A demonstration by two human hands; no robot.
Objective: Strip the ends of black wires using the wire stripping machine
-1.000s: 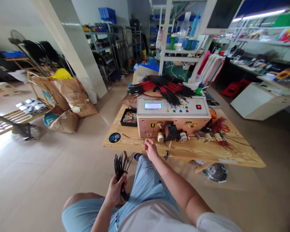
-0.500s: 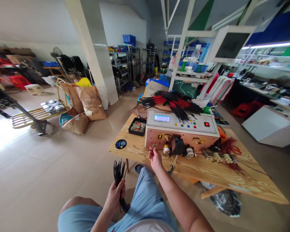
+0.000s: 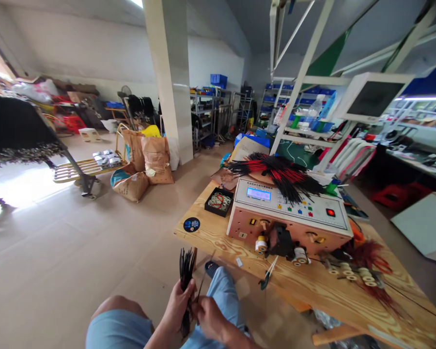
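Note:
My left hand [image 3: 179, 304] is closed round a bundle of short black wires [image 3: 186, 271] held upright above my knee. Beside it my right hand [image 3: 211, 318] pinches a thin black wire [image 3: 203, 281] and holds it against the bundle. In front of me a pink-and-grey wire-cutting machine [image 3: 288, 220] with a lit display stands on a wooden table [image 3: 218, 237]. A heap of red and black cut wires [image 3: 276, 172] lies on top of the machine and behind it.
A small black tray [image 3: 219, 201] of wire loops and a round sticker [image 3: 191, 224] sit on the table's left. A screwdriver [image 3: 268, 274] lies before the machine. Brown sacks [image 3: 141, 165] and a pillar [image 3: 170, 82] stand across the floor; shelving and a monitor [image 3: 372, 99] are behind.
My right hand has drawn back from the machine's front to the bundle in my left hand, bringing a thin wire. The view has tilted upward and turned left.

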